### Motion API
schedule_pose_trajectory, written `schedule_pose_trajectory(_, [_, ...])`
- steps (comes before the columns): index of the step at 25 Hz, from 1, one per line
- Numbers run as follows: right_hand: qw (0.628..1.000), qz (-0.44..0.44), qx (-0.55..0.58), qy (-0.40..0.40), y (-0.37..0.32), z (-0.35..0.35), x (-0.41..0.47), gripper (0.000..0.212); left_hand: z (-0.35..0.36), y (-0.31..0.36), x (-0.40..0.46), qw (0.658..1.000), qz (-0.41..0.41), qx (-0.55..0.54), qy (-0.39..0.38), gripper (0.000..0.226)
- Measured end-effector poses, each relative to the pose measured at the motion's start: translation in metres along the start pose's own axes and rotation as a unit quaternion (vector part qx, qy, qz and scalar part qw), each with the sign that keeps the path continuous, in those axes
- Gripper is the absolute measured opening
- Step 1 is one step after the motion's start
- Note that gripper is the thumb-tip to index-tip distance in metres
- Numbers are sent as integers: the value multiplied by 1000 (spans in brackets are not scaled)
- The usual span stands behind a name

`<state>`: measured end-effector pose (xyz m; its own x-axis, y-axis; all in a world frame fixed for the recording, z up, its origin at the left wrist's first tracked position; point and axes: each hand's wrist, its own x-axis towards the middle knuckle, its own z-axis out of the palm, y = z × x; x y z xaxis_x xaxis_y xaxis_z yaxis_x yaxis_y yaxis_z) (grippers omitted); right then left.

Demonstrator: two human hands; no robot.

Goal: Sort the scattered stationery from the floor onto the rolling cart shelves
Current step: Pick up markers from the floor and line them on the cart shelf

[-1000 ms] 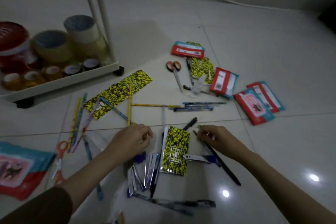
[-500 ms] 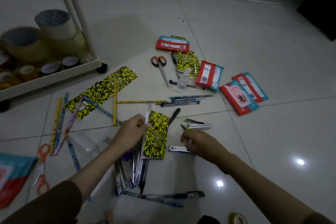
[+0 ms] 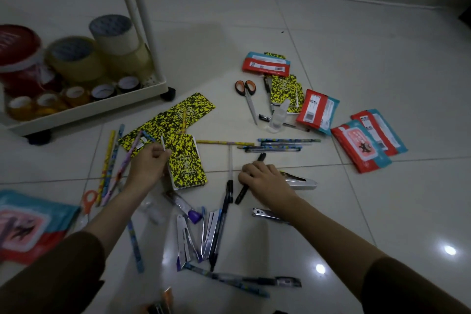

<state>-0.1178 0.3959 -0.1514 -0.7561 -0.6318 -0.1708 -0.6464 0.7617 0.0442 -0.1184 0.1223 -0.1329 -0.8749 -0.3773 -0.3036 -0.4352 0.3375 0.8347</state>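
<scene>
1. Closest in, there's a fan of pens and staplers [image 3: 204, 232] lying on the floor [image 3: 356, 41] between the two arms, so not much bare tile down here to slide a hand through.
2. Left hand [image 3: 146, 169] is pinching the edge of a yellow-black notebook [image 3: 187, 160], which looks partly lifted. Right hand [image 3: 265, 181] has its fingers curled round a black marker [image 3: 251, 178], with a silver stapler [image 3: 300, 182] just beside it.
3. My take: gather like with like. Get the marker fully off the floor before swinging it, so it doesn't drag the thin white pen [image 3: 230, 160] next to it, and grip the notebook by its spine so it doesn't flop open.
4. Further out are scissors [image 3: 248, 99] and red-and-blue packets [image 3: 367, 145], with open tile beyond.
5. The rolling cart [image 3: 107, 107] sits far left, its bottom shelf already crowded with tape rolls [image 3: 76, 58]. The raised rim means lifting over it, and I'd steer round the corner post.
</scene>
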Motion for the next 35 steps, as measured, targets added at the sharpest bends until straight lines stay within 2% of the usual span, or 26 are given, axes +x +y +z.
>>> schedule_pose_trajectory(3, [999,-21,33,28,5,-4,-5,55,1,-2,-9,990,45,124,51,40])
schedule_pose_trajectory(5, [993,-11,91,69,4,-15,-5,39,5,4,-23,980,116,153,57,39])
schedule_pose_trajectory(7, [978,4,173,119,-3,-34,1,25,16,18,-38,983,151,81,-66,24])
schedule_pose_trajectory(8, [972,-8,181,150,-7,-44,5,21,22,28,-45,979,123,40,-155,19])
schedule_pose_trajectory(10, [966,-62,127,216,-13,-57,16,17,34,47,-55,956,15,-42,-289,33])
schedule_pose_trajectory(12, [961,-90,110,236,-16,-65,25,20,39,57,-59,934,-37,-112,-336,42])
schedule_pose_trajectory(16, [956,-20,222,190,-17,-68,31,17,32,46,-50,933,-19,-129,-336,33])
schedule_pose_trajectory(18, [976,-8,164,140,-13,-56,28,26,27,35,-47,949,-29,-116,-293,31])
schedule_pose_trajectory(20, [997,-49,50,26,-11,-37,24,40,21,24,-46,962,-34,-109,-246,26])
schedule_pose_trajectory(22, [996,-76,6,-44,-9,-24,17,37,16,15,-48,971,-16,-94,-221,18])
schedule_pose_trajectory(25, [994,-106,18,-31,-1,-22,10,32,14,6,-52,977,29,-33,-209,18])
schedule_pose_trajectory(28, [995,-92,46,16,10,-25,4,33,17,3,-54,981,38,-2,-191,20])
schedule_pose_trajectory(30, [994,-99,50,-4,8,-24,2,40,20,3,-57,978,56,45,-197,16])
schedule_pose_trajectory(32, [991,-128,22,-41,2,-21,-1,38,25,4,-63,970,82,102,-204,13])
schedule_pose_trajectory(35, [986,-160,20,-42,0,-26,-11,36,32,3,-69,970,104,97,-196,13])
